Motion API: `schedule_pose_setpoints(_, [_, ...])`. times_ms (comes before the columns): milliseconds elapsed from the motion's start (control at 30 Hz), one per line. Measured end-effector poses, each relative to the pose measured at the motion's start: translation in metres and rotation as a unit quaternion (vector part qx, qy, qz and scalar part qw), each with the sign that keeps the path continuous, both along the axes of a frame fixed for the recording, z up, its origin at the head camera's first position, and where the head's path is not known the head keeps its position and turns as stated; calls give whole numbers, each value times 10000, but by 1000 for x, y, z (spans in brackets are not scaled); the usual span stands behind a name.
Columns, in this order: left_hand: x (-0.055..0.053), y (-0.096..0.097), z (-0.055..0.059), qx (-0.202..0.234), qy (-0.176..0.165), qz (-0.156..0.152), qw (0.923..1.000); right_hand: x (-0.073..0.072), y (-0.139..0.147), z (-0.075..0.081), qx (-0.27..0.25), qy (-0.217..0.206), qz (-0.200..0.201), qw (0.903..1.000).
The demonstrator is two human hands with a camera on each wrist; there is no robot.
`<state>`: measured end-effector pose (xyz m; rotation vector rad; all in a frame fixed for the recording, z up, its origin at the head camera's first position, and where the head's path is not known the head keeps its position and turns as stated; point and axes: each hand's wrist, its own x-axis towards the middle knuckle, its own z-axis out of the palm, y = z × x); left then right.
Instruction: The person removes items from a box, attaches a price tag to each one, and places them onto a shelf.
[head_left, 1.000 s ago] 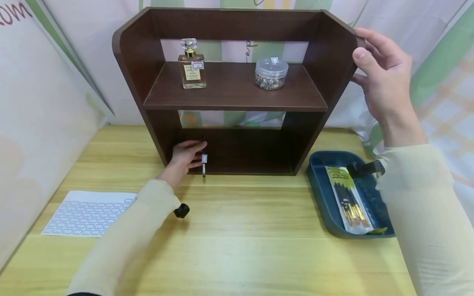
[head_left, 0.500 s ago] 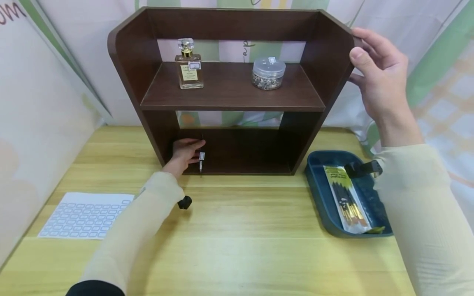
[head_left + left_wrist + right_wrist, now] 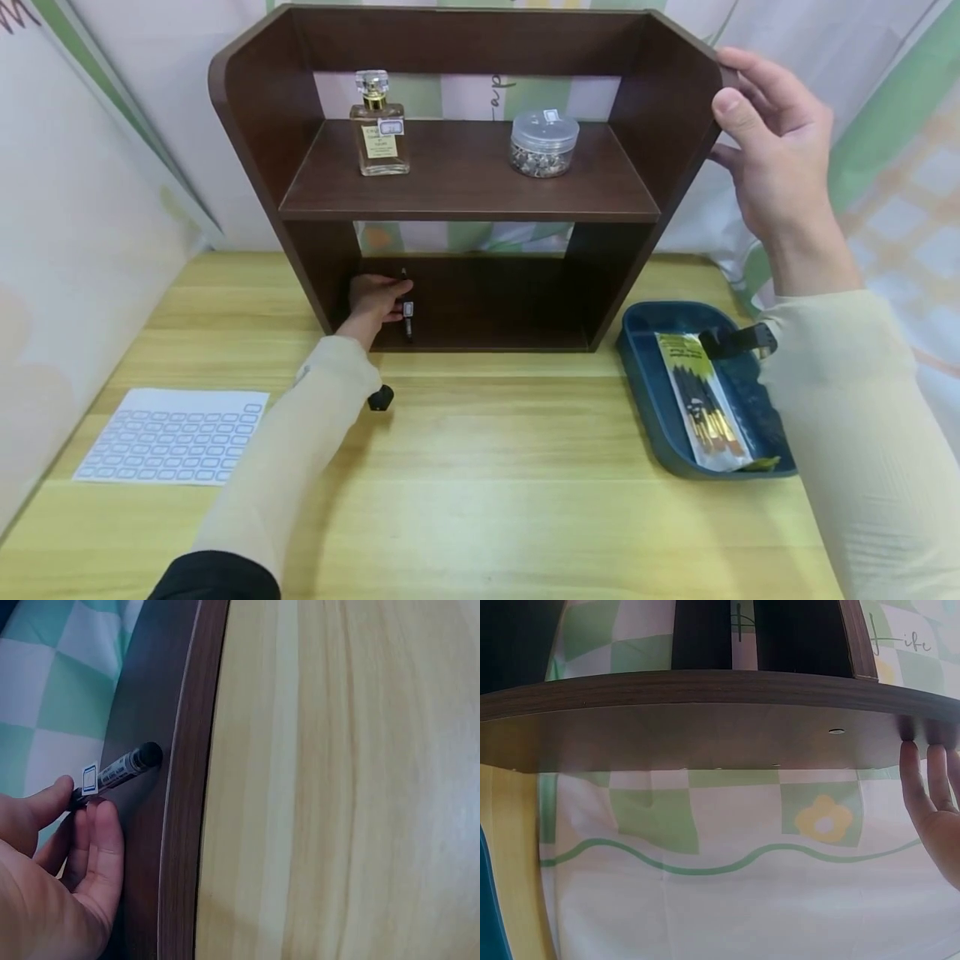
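Note:
My left hand (image 3: 372,298) reaches into the lower compartment of a dark brown wooden shelf (image 3: 465,187), close to its left side panel. Thumb and fingers pinch a slim marker pen (image 3: 120,771) with a small white sticker on it. In the left wrist view the pen's dark round end (image 3: 151,754) points toward the shelf's front edge, low over the board. My right hand (image 3: 783,142) holds the shelf's right side panel near the top, thumb at the front edge. In the right wrist view its fingertips (image 3: 908,750) touch the panel's outer face.
A perfume bottle (image 3: 384,146) and a clear lidded jar (image 3: 543,143) of small metallic pieces stand on the upper shelf. A blue tray (image 3: 637,392) with a pack of paintbrushes (image 3: 705,404) lies right. A sticker sheet (image 3: 172,437) lies left.
My left hand has moved slightly deeper into the lower compartment; the pen's near end, earlier level with the front edge, is now behind it. The right hand keeps its place on the panel.

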<state>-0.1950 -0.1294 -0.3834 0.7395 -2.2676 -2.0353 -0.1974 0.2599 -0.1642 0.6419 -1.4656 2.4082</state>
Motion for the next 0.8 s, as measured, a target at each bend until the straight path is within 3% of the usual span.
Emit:
schedule_pose_setpoints(233, [-6, 0, -4, -525, -134, -127, 9985, -1, -2, -4, 518, 728, -453, 9950])
schedule_pose_setpoints(333, [-9, 0, -7, -811, -139, -170, 9965, -1, -3, -4, 530, 767, -520, 9943])
schedule_pose_setpoints(467, [-12, 0, -10, -1243, -108, -276, 9918, 0, -2, -3, 454, 686, -413, 9958])
schedule_pose_setpoints(633, [-12, 2, -9, -1741, -115, -381, 9839, 2, -2, 0, 81, 175, -48, 9998])
schedule_pose_setpoints(800, [-12, 3, -10, -2033, -90, -412, 9782, 1, -1, 0, 28, 56, -55, 10000])
